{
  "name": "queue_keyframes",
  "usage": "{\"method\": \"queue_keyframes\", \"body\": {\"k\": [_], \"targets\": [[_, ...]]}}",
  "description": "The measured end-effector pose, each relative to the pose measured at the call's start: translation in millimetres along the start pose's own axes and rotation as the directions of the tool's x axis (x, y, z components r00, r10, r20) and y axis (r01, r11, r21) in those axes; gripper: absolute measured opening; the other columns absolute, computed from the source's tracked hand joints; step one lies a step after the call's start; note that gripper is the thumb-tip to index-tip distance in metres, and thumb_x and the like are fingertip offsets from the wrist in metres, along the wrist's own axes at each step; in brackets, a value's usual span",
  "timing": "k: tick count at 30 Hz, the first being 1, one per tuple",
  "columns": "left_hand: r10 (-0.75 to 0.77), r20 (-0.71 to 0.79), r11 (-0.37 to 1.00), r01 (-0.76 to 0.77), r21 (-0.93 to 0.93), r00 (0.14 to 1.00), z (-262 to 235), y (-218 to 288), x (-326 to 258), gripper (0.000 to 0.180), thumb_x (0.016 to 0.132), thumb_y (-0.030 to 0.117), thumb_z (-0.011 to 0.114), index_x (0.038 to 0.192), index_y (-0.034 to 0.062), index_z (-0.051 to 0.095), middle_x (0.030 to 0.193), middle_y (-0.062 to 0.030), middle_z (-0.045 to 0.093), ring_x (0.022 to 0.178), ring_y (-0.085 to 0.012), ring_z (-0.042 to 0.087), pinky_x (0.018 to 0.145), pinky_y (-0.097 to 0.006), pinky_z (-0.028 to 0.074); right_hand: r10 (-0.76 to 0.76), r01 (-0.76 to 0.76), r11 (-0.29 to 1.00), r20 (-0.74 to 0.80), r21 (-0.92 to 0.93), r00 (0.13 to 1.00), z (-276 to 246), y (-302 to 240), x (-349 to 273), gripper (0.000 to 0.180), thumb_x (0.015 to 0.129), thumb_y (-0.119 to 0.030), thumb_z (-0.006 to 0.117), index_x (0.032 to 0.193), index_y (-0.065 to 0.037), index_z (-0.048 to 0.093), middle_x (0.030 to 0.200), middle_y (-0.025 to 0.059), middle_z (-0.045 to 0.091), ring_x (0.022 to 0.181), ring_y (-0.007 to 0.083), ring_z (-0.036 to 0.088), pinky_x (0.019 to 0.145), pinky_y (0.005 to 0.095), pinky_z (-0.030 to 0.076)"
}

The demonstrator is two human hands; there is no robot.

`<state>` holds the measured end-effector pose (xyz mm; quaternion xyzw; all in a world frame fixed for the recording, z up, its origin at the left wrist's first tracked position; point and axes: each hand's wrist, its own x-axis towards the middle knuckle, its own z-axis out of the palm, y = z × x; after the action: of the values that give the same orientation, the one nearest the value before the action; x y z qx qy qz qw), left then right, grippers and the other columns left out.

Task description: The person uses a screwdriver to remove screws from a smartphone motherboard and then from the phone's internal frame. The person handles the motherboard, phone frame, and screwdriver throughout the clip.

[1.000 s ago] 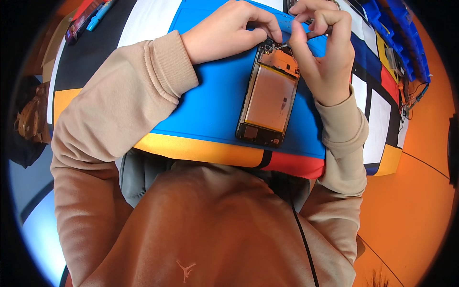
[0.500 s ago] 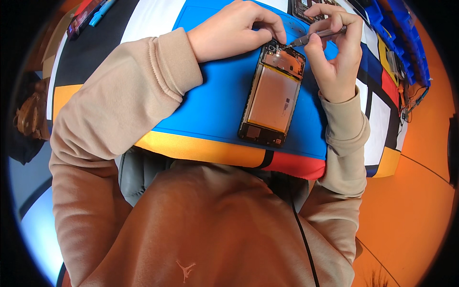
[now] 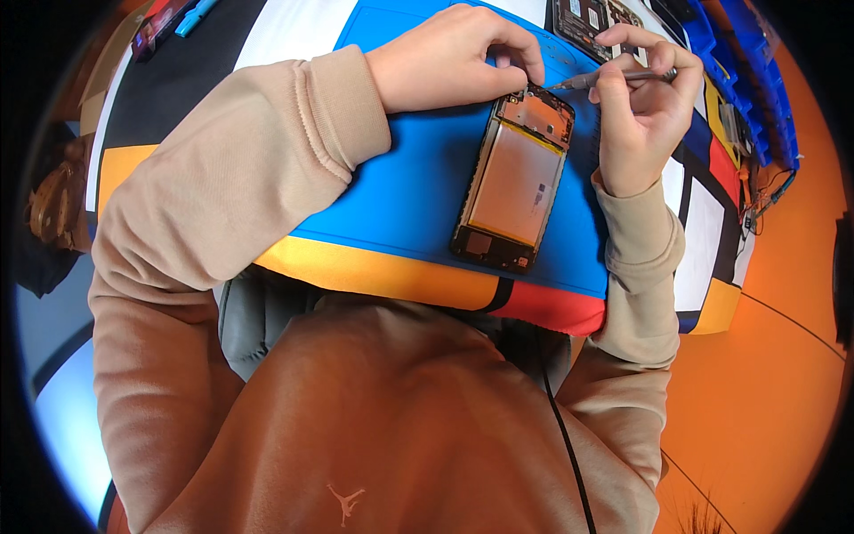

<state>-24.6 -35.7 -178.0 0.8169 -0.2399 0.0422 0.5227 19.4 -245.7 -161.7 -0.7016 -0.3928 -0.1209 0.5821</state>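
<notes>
An opened smartphone (image 3: 516, 182) lies on the blue work mat (image 3: 409, 178), its flat battery and upper circuit area exposed. My left hand (image 3: 458, 58) is closed at the phone's top left corner, thumb and forefinger pinching its edge. The thumb hides part of that corner. In my right hand (image 3: 645, 116) a slim, pen-shaped grey metal tool (image 3: 636, 76) is gripped between thumb and fingers. Its thin tip points left, close to the phone's top edge; whether it touches cannot be made out.
Beyond my right hand lies another opened device part (image 3: 583, 22) with dark circuitry. Blue plastic bins (image 3: 734, 67) line the table's far right, near cables (image 3: 769, 196). A light-blue pen-like item (image 3: 196, 16) is at the far left. The patterned tablecloth (image 3: 391, 271) ends before my lap.
The tool's tip has shifted right, from over the phone's upper left components toward its top edge. My right hand has moved slightly right. My left hand stays at the phone's corner.
</notes>
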Motion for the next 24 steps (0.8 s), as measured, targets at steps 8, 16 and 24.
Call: {"method": "queue_keyframes", "body": {"k": [8,16,24], "targets": [[0.057,-0.034,0.998,-0.058,-0.005,0.998,2.4,-6.5,-0.2,0.018,0.083,0.006,0.057,0.093,0.0013,0.071,0.082,-0.0167,0.07,0.075,-0.0281,0.069,0.07,-0.034,0.054,-0.002,0.003,0.999,0.02,-0.049,1.0,2.4,-0.5,-1.6,0.031,0.087,0.011,0.054,0.103,-0.006,0.033,0.114,0.0197,0.06,0.071,0.0083,0.054,0.062,0.021,0.048],[0.043,-0.025,0.999,-0.044,-0.033,0.999,2.2,-5.9,1.1,0.018,0.084,0.006,0.057,0.092,0.0006,0.072,0.081,-0.0171,0.07,0.074,-0.0273,0.069,0.069,-0.034,0.053,-0.002,0.006,0.998,0.057,-0.061,0.998,3.1,0.3,-2.0,0.031,0.088,0.01,0.055,0.103,-0.006,0.033,0.114,0.0212,0.06,0.07,0.009,0.056,0.062,0.021,0.049],[0.069,-0.022,0.998,-0.069,0.009,0.997,0.4,2.8,-0.1,0.015,0.082,0.009,0.063,0.09,0.0005,0.072,0.077,-0.0155,0.069,0.071,-0.0253,0.067,0.066,-0.033,0.052,-0.095,0.094,0.995,-0.062,-0.014,0.994,0.3,1.9,-1.8,0.036,0.087,0.012,0.057,0.105,-0.006,0.032,0.114,0.0244,0.059,0.068,0.0096,0.058,0.061,0.0219,0.051]]}}
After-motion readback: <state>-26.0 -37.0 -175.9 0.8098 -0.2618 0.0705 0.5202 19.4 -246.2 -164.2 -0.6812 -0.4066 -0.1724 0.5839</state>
